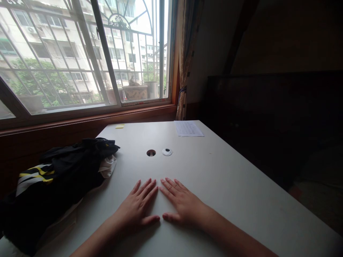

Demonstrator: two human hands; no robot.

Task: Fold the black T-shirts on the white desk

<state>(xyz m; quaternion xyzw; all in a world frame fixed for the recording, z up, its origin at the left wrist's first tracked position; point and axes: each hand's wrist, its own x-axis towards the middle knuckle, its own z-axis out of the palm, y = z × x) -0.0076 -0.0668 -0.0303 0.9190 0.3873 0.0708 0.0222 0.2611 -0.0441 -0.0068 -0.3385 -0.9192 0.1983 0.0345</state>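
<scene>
We had our left hand (138,204) palm down on the white table (227,189), fingers stretched out and slightly spread, grasping nothing. Our right hand (184,205) lay just beside it, flat and extended likewise, its grasp empty too; a narrow gap parted the two thumb tips. Beyond our fingertips we saw a round hole (151,153) in the tabletop and, just to its right, a white disc (166,154) with a dark opening, both near our hands but untouched. By the table's far edge lay printed sheets (189,128) and, farther left, a yellow note (119,126). To our left we had a heap of black clothing (77,167) with yellow and white stripes. The room's right side was so dark that we could not tell what stood there.
</scene>
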